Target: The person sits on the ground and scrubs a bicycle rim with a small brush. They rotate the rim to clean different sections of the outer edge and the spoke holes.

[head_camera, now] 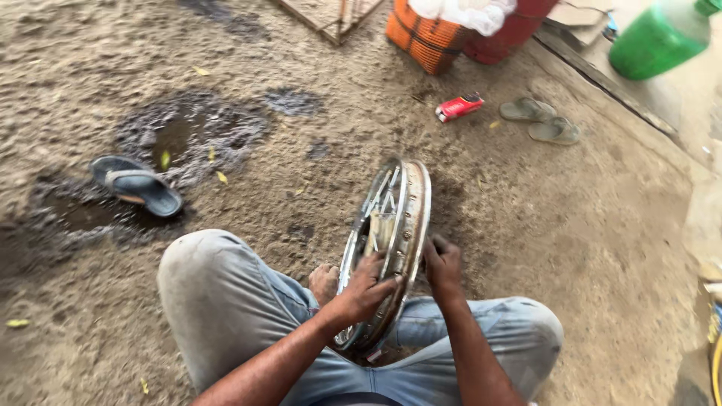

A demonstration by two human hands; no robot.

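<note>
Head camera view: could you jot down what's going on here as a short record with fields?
Setting: sandy ground with damp patches
Main thing: spoked metal wheel rim, standing upright between the person's knees
Left hand: gripping the rim's near edge
Right hand: on the rim's right side
Nearby left: dark sandal
Nearby right: pair of grey sandals, small red box
Far edge: orange crate, green container

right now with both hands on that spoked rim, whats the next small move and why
Probably turn the spoked wheel rim a little between the knees. The left hand grips its near edge and the right hand presses its outer side, so it stands upright on the dirt ground, and only this section is in reach.
</note>
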